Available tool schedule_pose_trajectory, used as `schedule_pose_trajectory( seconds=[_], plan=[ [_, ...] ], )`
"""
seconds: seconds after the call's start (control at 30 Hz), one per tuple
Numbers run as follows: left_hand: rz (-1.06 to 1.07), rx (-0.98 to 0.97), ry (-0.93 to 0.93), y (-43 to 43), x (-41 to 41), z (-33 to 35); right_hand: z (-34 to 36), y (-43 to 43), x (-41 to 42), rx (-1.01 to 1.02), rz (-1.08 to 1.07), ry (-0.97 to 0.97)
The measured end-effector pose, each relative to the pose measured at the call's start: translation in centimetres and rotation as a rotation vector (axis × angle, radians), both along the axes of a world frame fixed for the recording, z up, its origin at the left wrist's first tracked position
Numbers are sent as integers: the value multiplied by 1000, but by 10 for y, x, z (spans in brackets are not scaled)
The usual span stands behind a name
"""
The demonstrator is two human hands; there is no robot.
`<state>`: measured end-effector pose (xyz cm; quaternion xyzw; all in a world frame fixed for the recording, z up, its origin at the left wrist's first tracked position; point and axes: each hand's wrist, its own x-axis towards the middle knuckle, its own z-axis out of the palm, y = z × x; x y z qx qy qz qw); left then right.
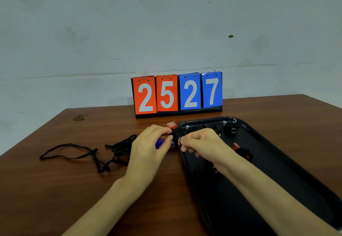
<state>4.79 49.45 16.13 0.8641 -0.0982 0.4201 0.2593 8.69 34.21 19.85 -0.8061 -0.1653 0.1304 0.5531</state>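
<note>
Left hand and right hand both pinch the small wound bundle of black cord over the black plastic tray's near-left rim; likely soft, light, prone to unravel, so grip mid-coil.

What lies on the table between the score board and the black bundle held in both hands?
In the head view, one small red piece lies just behind the black bundle, beside the tray's far corner.

Two hands, one tray, one scoreboard.
</note>
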Motion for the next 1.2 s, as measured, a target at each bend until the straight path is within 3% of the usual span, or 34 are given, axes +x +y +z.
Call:
schedule_pose_trajectory(
  seconds=[0.17, 0.33, 0.5, 0.6, 0.73, 0.93, 1.07, 1.13, 1.2],
  plan=[
    [47, 92, 9, -1, 4, 2, -1, 1, -1, -41, 34, -13],
    [-31, -535, 121, -14, -2, 8, 1, 3, -1, 15, 27, 24],
    [4, -457, 48, -19, -6, 8, -1, 5, -2, 42, 18, 21],
    [-7, -428, 117, -18, -1, 9, 0, 4, -2, 44, 4, -4],
    [-55, -508, 325, -11, 4, 14, -1, 4, -3, 17, 7, -17],
    [-208, -540, 462, -7, 3, 18, 2, 1, 0, 21, -35, -34],
    [-395, -751, 559, 2, 1, 24, 2, 1, -1, 5, 3, -8],
    [-415, -823, 535, 3, -1, 26, 2, 1, -1, 8, 5, -20],
    [-295, -767, 444, 0, -1, 26, 1, 1, -1, 14, -13, -55]
  ],
)
